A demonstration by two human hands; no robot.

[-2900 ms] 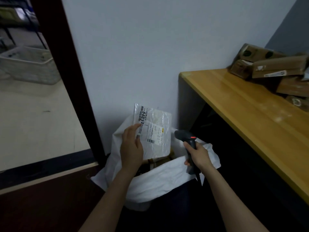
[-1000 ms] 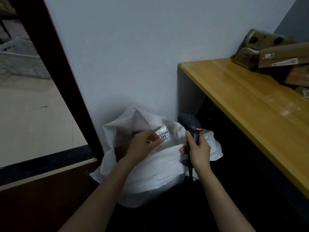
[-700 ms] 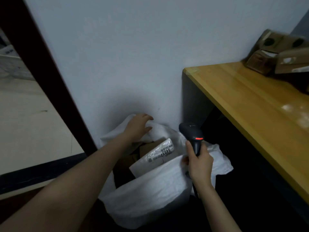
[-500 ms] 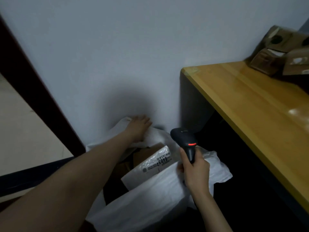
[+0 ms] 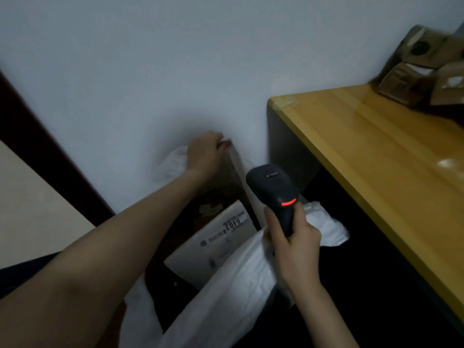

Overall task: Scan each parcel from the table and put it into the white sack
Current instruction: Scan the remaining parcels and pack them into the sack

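My left hand (image 5: 204,153), at 12 o'clock of the white sack (image 5: 233,295), is clenched on the sack's far rim against the wall. My right hand (image 5: 292,243), at 3 o'clock of the sack's mouth, is wrapped tight around the black scanner (image 5: 273,187), upright, 1 red light lit. The white parcel (image 5: 216,243) lies tilted inside the sack, label up. Brown parcels (image 5: 421,69) sit at 1 o'clock on the wooden table (image 5: 376,156).

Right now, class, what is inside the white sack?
Inside the white sack lies a white parcel with a printed label, leaning on the near wall. Behind it are brownish shapes, too dark to name. The sack's walls and the left hand hide anything deeper.
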